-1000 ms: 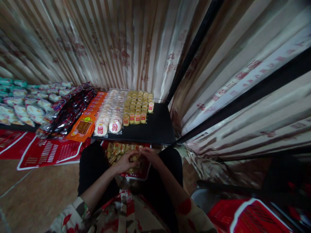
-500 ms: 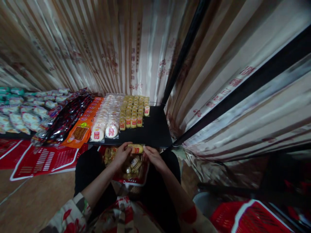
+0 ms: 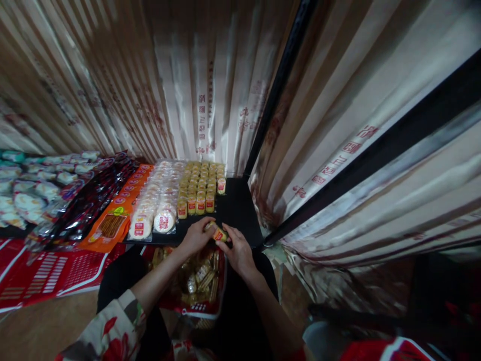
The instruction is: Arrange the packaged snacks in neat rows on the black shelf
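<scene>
Between both hands is a small yellow snack packet [image 3: 219,234] with a red label, tilted, at the front edge of the black shelf [image 3: 240,213]. My left hand [image 3: 197,236] pinches its left end, and my right hand [image 3: 238,249] grips its right end. Beyond them, similar yellow snack packets [image 3: 196,200] stand in close rows on the shelf, with a single packet [image 3: 221,186] at the front of the rightmost row. Below my hands, a red basket [image 3: 224,281] between my legs holds several loose yellow packets [image 3: 199,278].
Left of the yellow rows lie clear-wrapped round white crackers [image 3: 164,220], an orange snack bag [image 3: 107,225], dark shiny packs [image 3: 88,205] and white packs [image 3: 30,203]. Pale curtains [image 3: 180,100] hang behind, with a black post [image 3: 278,95] at the shelf's corner. Another red basket [image 3: 56,271] stands at left.
Both hands have brought the yellow packet from over the basket to the shelf's front edge. It has turned from level to tilted. The whole view has shifted slightly.
</scene>
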`<state>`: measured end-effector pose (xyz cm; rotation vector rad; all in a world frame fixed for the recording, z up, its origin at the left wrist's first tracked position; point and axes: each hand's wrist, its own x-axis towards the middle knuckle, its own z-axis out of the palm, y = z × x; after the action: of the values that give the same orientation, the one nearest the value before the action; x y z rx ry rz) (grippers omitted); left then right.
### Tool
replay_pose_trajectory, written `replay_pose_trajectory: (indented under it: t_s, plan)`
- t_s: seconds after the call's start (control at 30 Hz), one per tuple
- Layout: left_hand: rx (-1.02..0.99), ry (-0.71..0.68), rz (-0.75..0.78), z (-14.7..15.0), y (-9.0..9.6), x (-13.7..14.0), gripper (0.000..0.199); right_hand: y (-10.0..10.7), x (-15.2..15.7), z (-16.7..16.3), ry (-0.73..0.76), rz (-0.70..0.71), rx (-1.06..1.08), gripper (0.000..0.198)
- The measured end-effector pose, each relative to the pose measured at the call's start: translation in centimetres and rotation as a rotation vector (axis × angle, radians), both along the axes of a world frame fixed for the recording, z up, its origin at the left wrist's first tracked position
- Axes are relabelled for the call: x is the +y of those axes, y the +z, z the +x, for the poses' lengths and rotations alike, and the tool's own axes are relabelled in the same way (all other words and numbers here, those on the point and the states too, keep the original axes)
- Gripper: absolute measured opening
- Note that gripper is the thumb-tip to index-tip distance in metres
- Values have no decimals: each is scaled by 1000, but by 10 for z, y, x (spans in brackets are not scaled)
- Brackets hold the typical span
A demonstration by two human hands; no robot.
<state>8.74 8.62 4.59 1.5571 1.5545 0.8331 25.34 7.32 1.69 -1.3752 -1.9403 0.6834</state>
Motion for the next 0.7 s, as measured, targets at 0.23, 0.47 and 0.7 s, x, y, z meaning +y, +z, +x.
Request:
replay_pose_trajectory:
  t_s: [0.23, 0.47, 0.7]
  plan:
    - [90, 30, -27, 28, 6, 29, 37, -5, 26, 2, -75, 39, -39, 40]
    - [-98, 182, -4, 54, -7, 54, 39, -16, 69, -2, -307, -43, -77, 42]
    - [-158, 183, 48, 72, -16, 78, 29, -29, 116, -10, -380, -107, -2, 40]
